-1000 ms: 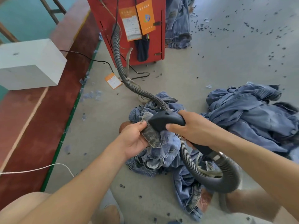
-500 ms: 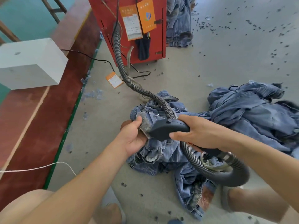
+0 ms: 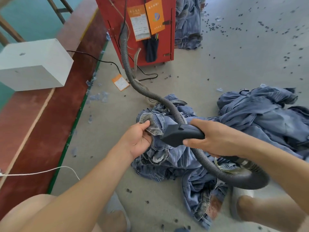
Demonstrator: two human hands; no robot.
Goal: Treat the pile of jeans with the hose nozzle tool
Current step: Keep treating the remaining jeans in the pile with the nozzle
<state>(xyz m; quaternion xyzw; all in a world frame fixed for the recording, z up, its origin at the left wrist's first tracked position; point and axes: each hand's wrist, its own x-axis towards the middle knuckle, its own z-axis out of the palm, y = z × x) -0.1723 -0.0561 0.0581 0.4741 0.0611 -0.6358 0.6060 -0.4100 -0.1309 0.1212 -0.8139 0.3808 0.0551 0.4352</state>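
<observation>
Grey concrete floor (image 3: 209, 77) is carrying three jeans heaps. Nearest, the left hand (image 3: 137, 141) is pinching a pocket lining (image 3: 153, 125) of the pile of jeans (image 3: 175, 156); the right hand (image 3: 215, 139) is wrapping the hose nozzle tool (image 3: 180, 133), its mouth touching that denim.

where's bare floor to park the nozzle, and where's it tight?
Best patch: grey floor between the green-edged red strip and the near jeans pile, left of the left hand. Another between the two piles, below the red machine. Tight: under the right hand, where nozzle, hose loop and denim overlap.
</observation>
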